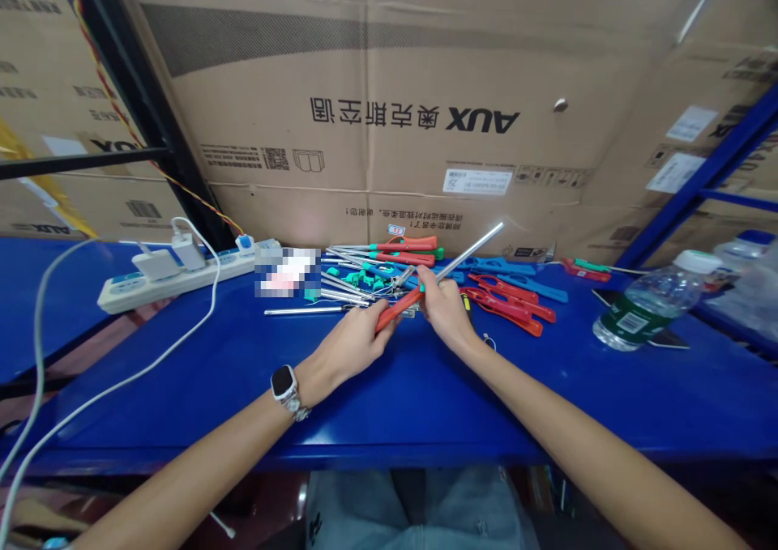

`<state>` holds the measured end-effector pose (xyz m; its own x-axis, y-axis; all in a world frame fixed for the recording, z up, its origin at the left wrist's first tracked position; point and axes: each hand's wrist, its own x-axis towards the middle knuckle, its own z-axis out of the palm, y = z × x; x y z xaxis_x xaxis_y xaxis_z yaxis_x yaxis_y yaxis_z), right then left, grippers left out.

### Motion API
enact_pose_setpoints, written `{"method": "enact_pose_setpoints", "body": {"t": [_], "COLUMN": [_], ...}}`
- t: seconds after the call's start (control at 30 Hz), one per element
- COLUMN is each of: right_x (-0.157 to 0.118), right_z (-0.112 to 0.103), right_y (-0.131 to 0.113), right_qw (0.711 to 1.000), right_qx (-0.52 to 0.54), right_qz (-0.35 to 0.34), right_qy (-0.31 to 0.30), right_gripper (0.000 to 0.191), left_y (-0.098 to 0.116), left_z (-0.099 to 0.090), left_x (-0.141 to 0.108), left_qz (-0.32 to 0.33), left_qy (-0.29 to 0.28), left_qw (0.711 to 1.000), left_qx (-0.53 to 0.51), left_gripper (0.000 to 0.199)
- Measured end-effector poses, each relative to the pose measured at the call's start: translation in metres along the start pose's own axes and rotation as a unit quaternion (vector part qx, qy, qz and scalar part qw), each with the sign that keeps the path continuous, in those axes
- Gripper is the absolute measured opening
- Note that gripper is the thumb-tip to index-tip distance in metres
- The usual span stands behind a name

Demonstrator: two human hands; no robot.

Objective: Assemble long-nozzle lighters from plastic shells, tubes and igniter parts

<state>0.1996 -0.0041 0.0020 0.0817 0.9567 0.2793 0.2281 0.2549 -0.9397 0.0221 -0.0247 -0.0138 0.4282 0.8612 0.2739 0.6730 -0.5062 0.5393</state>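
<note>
judging by the grip, fitting seems under way: over the surface (389, 408), a red handle (392, 315) is clasped by the left hand (349, 341), its metal rod (474, 250) pinched by the right hand (448, 311); steady alignment seems needed next.

One left hand (344, 347), one right hand (446, 311), one wristwatch (283, 382) and one held red-handled rod (398, 310) are in view. One power strip (121, 295) carries three white plugs (156, 264). There is one green-labelled bottle (638, 319), one white cap (698, 262) and one blue cap (755, 236). Loose metal rods (304, 312), red pieces (527, 323) and blue pieces (545, 287), several of each, overlap too much for exact counts.
</note>
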Motion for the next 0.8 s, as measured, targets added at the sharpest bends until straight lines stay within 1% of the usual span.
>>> {"method": "enact_pose_setpoints", "body": {"t": [0.03, 0.1, 0.17, 0.23, 0.37, 0.5, 0.6, 0.67, 0.8], "right_x": [0.0, 0.002, 0.005, 0.007, 0.007, 0.006, 0.009, 0.011, 0.014], "right_z": [-0.003, -0.006, -0.005, 0.0, 0.011, 0.013, 0.012, 0.013, 0.02], "right_y": [0.001, 0.0, -0.001, -0.004, -0.011, -0.015, -0.014, -0.014, -0.018], "right_qw": [1.0, 0.997, 0.992, 0.987, 0.982, 0.978, 0.978, 0.98, 0.978], "right_qx": [0.02, 0.071, 0.127, 0.162, 0.186, 0.187, 0.178, 0.169, 0.171], "right_qz": [-0.003, -0.008, -0.007, -0.017, -0.034, -0.025, 0.001, 0.008, -0.01], "right_qy": [-0.014, -0.023, -0.005, 0.003, -0.025, -0.089, -0.106, -0.102, -0.116], "right_gripper": [0.067, 0.065, 0.063, 0.062, 0.064, 0.05, 0.044, 0.043, 0.045], "left_y": [0.001, 0.004, 0.007, 0.01, 0.013, 0.01, 0.008, 0.009, 0.01], "left_z": [-0.001, -0.002, -0.004, -0.005, -0.002, 0.002, 0.005, 0.008, 0.012], "left_x": [0.0, 0.001, 0.002, 0.002, 0.0, -0.002, -0.003, -0.003, -0.003], "left_qz": [0.006, 0.018, 0.025, 0.027, 0.013, -0.022, -0.038, -0.04, -0.046], "left_qy": [-0.006, -0.026, -0.047, -0.056, -0.059, -0.077, -0.086, -0.067, 0.009], "left_qw": [1.0, 0.997, 0.994, 0.99, 0.983, 0.972, 0.967, 0.969, 0.975], "left_qx": [-0.022, -0.068, -0.099, -0.125, -0.175, -0.22, -0.238, -0.235, -0.218], "left_gripper": [0.018, 0.022, 0.023, 0.023, 0.022, 0.026, 0.03, 0.03, 0.024]}}
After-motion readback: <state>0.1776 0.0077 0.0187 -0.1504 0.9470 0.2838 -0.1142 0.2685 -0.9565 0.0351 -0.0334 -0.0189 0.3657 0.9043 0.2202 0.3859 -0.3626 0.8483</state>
